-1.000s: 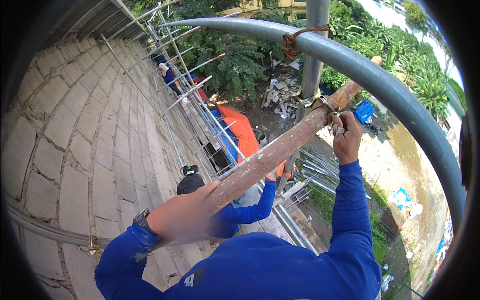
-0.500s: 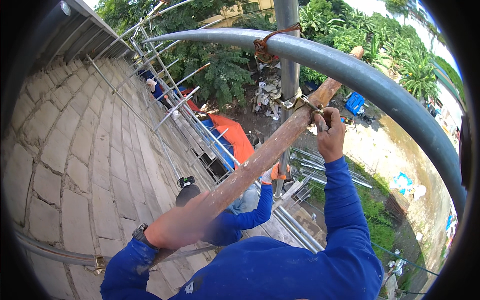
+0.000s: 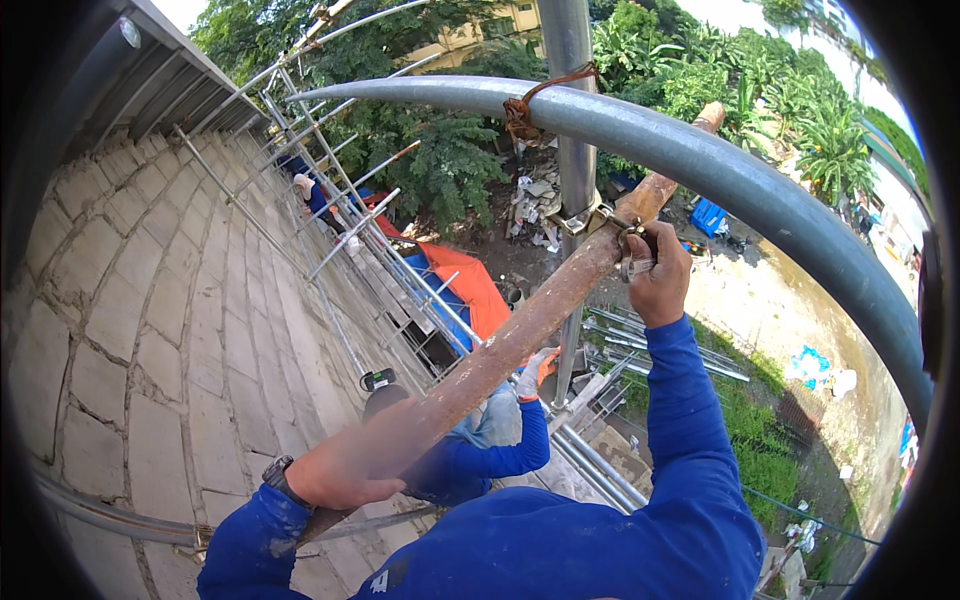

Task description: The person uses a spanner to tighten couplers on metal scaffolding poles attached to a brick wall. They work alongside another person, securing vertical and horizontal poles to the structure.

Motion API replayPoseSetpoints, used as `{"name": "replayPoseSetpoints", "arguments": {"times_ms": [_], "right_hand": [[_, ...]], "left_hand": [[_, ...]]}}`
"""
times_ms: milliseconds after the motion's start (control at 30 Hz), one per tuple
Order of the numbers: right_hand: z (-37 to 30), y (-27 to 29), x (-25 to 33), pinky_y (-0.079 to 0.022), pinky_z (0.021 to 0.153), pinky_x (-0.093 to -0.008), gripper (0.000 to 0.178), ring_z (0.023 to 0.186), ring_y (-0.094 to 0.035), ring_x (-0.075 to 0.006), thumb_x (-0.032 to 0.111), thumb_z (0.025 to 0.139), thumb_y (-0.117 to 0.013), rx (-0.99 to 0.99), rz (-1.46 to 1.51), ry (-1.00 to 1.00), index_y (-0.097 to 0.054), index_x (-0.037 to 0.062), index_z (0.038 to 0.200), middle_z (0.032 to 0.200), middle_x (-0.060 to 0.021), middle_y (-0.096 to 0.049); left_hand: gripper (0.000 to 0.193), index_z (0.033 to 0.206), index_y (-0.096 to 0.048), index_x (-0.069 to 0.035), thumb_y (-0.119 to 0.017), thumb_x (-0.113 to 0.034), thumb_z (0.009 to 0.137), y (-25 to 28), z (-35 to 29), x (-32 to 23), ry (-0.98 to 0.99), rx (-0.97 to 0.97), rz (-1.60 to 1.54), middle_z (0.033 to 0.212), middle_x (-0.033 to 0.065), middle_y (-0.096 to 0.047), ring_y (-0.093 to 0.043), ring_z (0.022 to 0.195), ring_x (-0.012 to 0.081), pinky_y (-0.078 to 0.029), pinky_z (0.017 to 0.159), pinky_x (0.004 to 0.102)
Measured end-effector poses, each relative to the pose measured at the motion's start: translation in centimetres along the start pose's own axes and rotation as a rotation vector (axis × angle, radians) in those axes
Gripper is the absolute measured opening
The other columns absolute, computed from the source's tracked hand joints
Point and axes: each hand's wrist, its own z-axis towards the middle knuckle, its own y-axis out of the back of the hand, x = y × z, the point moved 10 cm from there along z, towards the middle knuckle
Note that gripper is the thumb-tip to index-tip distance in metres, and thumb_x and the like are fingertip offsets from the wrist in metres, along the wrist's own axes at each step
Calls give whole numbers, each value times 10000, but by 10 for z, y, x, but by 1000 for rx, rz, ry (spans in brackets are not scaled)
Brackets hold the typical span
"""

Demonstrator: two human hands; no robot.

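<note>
A long rusty scaffold pipe (image 3: 540, 315) runs from lower left up to the right, crossing a vertical grey pole (image 3: 572, 200). My left hand (image 3: 335, 472), with a wristwatch, grips the pipe's lower end. My right hand (image 3: 655, 275) is closed on a metal coupler clamp (image 3: 628, 250) where the pipe meets the pole. Both my sleeves are blue.
A thick curved grey pipe (image 3: 720, 175) arcs overhead, tied with rusty wire (image 3: 520, 110). A stone block wall (image 3: 150, 320) fills the left. Below, a person in blue with a dark cap (image 3: 385, 395) and glove (image 3: 532, 370) stands on scaffolding. Orange tarp (image 3: 475, 285) and trees lie far below.
The view has tilted slightly, so the pipe and pole sit a bit lower and further right. Both hands keep their grip in the same places.
</note>
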Motion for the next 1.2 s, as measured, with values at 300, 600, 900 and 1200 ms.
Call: {"name": "replayPoseSetpoints", "arguments": {"times_ms": [300, 600, 900, 1200], "right_hand": [[-4, 1, 1, -476, 642, -426, 158, 714, -634, -372, 19, 906, -704, -58, -70, 135, -600, 21, 1025, 812, -155, -602], [-14, -1, -11, -537, 707, -361, 224, 792, -706, -314, -26, 935, -687, -54, 122, -17, -629, 7, 1150, 891, -155, -671], [41, 2, 33, -537, 782, -404, 299, 890, -691, -361, -16, 866, -737, 75, -91, 172, -674, 16, 1156, 1001, -173, -682], [-60, 1, -99, -412, 618, -218, 393, 747, -504, -56, 373, 1099, -552, -157, 411, -472, -671, 8, 1187, 851, 25, -555]], "left_hand": [[1098, 1645, -151, -66, -825, -174, 784, 0, 4, 0, 16, 33, -1, 1547, 290, -432, -517, 1362, 440, -415, 1136, 444], [1088, 1641, -166, -61, -825, -189, 785, 1, 1, -1, 12, 11, -28, 1543, 283, -448, -542, 1334, 436, -429, 1126, 443], [1094, 1643, -170, -61, -828, -187, 777, -2, 1, 2, -29, 7, -25, 1493, 292, -496, -566, 1311, 425, -438, 1112, 433], [1101, 1647, -170, -66, -830, -177, 773, 4, 7, -24, -114, 0, -39, 1499, 262, -505, -556, 1330, 409, -422, 1128, 424]]}}
